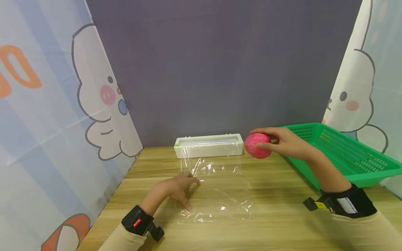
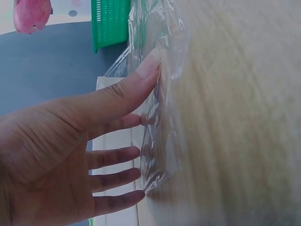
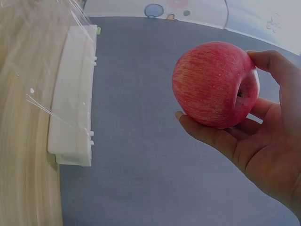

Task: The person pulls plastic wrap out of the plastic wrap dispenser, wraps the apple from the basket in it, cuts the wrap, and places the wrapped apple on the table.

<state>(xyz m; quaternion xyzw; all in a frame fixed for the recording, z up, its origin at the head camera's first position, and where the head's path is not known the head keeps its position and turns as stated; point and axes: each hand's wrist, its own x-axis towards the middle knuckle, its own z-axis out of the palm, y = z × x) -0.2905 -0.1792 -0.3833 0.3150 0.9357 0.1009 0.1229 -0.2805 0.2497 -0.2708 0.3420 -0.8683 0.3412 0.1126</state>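
In the head view, a red apple [image 1: 253,146] is gripped in my right hand [image 1: 290,142], held above the table to the right of the white wrap dispenser [image 1: 210,151]. The right wrist view shows fingers and thumb spread around the apple [image 3: 211,84], its hollow turned toward the palm. A sheet of clear plastic wrap [image 1: 221,197] runs from the dispenser toward me over the table. At the sheet's left side is my left hand [image 1: 179,187], fingers loosely extended. Up close in the left wrist view, the thumb and fingertips touch the edge of the wrap [image 2: 164,136].
A green slotted basket [image 1: 373,179] stands on the right side of the wooden table [image 1: 267,223]. Behind the dispenser rises a dark grey panel [image 1: 213,69]. Printed cloth walls [image 1: 56,139] flank the table on both sides.
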